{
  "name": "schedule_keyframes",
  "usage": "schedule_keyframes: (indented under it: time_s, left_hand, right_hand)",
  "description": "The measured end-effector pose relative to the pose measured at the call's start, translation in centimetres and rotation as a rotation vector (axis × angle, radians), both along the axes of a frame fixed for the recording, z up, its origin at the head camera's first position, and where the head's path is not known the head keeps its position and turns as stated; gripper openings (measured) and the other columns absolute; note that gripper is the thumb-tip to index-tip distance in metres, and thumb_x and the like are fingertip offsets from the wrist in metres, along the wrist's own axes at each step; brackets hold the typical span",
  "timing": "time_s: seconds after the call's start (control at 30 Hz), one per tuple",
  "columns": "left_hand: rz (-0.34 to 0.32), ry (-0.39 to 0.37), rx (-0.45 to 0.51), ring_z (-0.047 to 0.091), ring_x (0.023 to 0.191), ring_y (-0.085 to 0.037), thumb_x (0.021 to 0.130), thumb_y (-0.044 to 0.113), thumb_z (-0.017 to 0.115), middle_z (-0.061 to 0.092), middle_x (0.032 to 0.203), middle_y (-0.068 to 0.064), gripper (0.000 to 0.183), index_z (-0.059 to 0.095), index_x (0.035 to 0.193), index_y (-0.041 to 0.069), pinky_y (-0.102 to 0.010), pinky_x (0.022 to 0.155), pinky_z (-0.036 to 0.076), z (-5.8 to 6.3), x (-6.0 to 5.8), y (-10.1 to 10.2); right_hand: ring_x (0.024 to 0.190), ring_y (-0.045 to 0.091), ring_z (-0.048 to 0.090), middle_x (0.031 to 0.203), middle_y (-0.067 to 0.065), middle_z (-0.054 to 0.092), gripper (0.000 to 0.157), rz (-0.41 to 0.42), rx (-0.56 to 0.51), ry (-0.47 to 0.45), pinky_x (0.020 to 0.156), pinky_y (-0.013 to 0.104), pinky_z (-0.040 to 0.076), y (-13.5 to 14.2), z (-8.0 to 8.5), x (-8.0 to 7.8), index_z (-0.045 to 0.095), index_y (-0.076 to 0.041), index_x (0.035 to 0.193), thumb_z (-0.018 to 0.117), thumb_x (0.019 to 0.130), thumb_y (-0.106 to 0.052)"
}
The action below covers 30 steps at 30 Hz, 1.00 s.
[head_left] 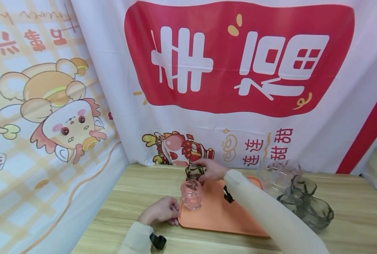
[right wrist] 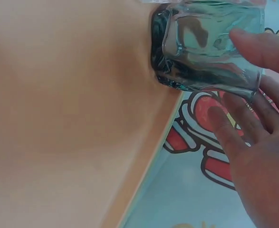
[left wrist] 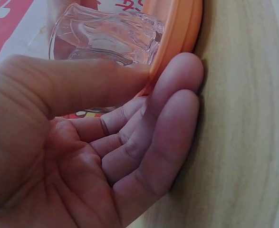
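An orange tray lies on the wooden table, and my left hand pinches its left rim. In the left wrist view the thumb lies over the tray's rim with fingertips against its outer side. At the tray's far left corner stands a dark tinted glass cup, which my right hand grips near the top. The right wrist view shows the thumb on the side of this dark cup, other fingers spread along its far side. A clear glass cup, looking pinkish over the tray, stands nearer on its left side.
To the right of the tray, on the table, a clear wavy-rimmed glass bowl stands at the back. Several smoky grey glass pieces cluster in front of it. A printed cloth hangs behind the table, another on the left.
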<state>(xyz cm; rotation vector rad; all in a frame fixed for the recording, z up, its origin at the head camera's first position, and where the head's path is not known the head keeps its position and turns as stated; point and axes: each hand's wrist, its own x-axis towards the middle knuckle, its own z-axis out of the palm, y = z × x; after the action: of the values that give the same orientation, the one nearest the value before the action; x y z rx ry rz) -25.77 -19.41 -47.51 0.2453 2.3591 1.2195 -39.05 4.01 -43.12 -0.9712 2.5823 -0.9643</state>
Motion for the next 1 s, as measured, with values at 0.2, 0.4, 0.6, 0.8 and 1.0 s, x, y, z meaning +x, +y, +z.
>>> schedule_keyframes:
  time_s: [0.2,0.4,0.6,0.8,1.0]
  left_hand:
    - [0.002,0.006,0.001,0.064,0.056,-0.015,0.087,0.004,0.062,0.066,0.070,-0.010,0.007,0.058,0.092,0.000,-0.031,0.054,0.058,0.0,0.1,0.1]
    - [0.000,0.010,-0.011,0.065,0.057,-0.016,0.087,0.004,0.061,0.066,0.070,-0.010,0.007,0.058,0.092,0.000,-0.032,0.054,0.057,0.1,0.1,0.3]
    - [-0.008,0.006,-0.011,0.065,0.057,-0.016,0.087,0.003,0.061,0.066,0.070,-0.010,0.007,0.058,0.092,0.000,-0.031,0.054,0.057,0.0,0.2,0.3]
    - [-0.001,-0.011,0.023,0.065,0.058,-0.015,0.087,0.003,0.062,0.065,0.071,-0.011,0.008,0.057,0.092,-0.002,-0.030,0.055,0.058,-0.2,0.1,0.1]
    - [-0.002,-0.021,0.036,0.065,0.058,-0.015,0.087,0.002,0.061,0.066,0.072,-0.011,0.008,0.056,0.092,-0.002,-0.029,0.056,0.058,-0.1,0.1,0.0]
  right_hand:
    - [0.124,0.025,0.050,0.137,0.008,0.053,0.075,-0.005,-0.021,0.042,0.103,0.046,0.044,0.8,-0.7,-0.3,0.048,-0.014,0.138,0.083,0.072,-0.022]
    - [0.118,0.023,0.052,0.129,0.005,0.054,0.072,-0.093,-0.008,0.049,0.101,0.045,0.045,2.2,-0.5,0.6,0.054,-0.010,0.132,0.083,0.067,-0.022]
    - [0.117,0.022,0.053,0.127,0.004,0.057,0.073,-0.125,-0.064,0.015,0.100,0.045,0.046,3.9,-0.3,1.8,0.052,-0.013,0.133,0.082,0.068,-0.025]
    - [0.122,0.021,0.048,0.136,0.000,0.048,0.073,-0.202,-0.037,0.042,0.103,0.048,0.042,6.0,1.4,3.4,0.049,-0.024,0.136,0.080,0.071,-0.034]
    - [0.133,0.026,0.042,0.145,0.002,0.044,0.069,-0.193,0.009,0.113,0.106,0.054,0.039,8.4,3.6,5.5,0.049,-0.028,0.135,0.077,0.074,-0.043]
